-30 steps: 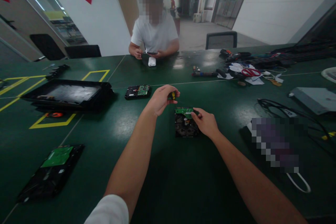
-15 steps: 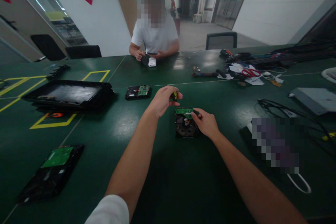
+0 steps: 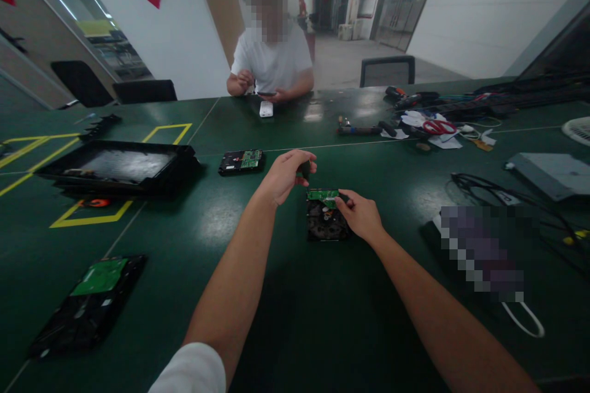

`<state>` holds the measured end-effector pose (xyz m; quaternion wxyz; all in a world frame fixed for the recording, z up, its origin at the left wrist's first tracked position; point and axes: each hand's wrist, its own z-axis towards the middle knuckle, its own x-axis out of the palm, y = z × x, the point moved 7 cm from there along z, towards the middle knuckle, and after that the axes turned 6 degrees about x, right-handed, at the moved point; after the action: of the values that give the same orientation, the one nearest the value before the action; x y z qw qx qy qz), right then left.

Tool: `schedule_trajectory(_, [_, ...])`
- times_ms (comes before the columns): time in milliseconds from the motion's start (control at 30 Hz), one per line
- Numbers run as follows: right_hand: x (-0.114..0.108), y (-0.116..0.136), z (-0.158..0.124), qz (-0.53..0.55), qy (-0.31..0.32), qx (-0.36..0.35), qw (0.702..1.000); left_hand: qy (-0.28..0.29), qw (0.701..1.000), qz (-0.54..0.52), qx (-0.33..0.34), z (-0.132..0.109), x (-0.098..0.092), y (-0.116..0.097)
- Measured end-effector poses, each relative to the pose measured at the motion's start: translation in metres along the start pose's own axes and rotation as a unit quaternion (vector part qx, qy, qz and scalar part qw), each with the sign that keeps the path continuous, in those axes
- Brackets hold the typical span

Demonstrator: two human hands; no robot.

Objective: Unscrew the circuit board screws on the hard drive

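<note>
A hard drive (image 3: 322,224) with a green circuit board (image 3: 318,195) along its far end lies flat on the table in front of me. My right hand (image 3: 362,215) grips its right side, the thumb resting at the board's edge. Just above the far left corner of the drive, my left hand (image 3: 291,173) is closed around the dark handle of a screwdriver (image 3: 304,169). Its shaft and tip cannot be made out.
Another hard drive (image 3: 242,161) lies beyond my left hand, and a third (image 3: 87,304) at near left. A black tray-like casing (image 3: 120,166) sits at left. Cables (image 3: 498,193), a grey box (image 3: 550,175) and a blurred-out pouch (image 3: 482,252) lie right. A person (image 3: 271,61) sits opposite.
The screwdriver handle has turned in my left fingers: its yellow part showed before and now it looks dark. My right hand and the drive stay put. The person opposite has raised one hand.
</note>
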<state>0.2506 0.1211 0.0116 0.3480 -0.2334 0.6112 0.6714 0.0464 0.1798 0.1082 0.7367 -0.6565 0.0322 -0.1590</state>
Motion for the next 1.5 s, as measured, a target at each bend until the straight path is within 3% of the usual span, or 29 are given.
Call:
schedule_trajectory(200, [0.001, -0.001, 0.000, -0.005, 0.000, -0.001, 1.000, 0.004, 1.000, -0.029, -0.011, -0.001, 0.006, 0.003])
schedule_trajectory(467, [0.000, 0.000, 0.000, -0.003, -0.002, -0.008, 1.000, -0.030, 0.998, 0.039, 0.043, 0.000, -0.005, -0.005])
schedule_trajectory(633, [0.001, -0.001, 0.001, -0.007, 0.002, -0.007, 1.000, 0.003, 1.000, 0.014, 0.011, -0.001, 0.001, -0.001])
schedule_trajectory(867, [0.000, 0.000, 0.000, -0.003, -0.001, -0.004, 1.000, 0.008, 0.998, -0.059, -0.016, -0.001, 0.005, 0.003])
schedule_trajectory(1267, [0.000, 0.000, 0.000, -0.007, 0.006, 0.001, 1.000, -0.010, 0.999, 0.028, 0.029, 0.000, -0.005, -0.006])
schedule_trajectory(1500, [0.002, -0.003, 0.001, -0.004, -0.007, -0.003, 1.000, -0.011, 0.999, -0.042, -0.009, 0.000, -0.001, 0.002])
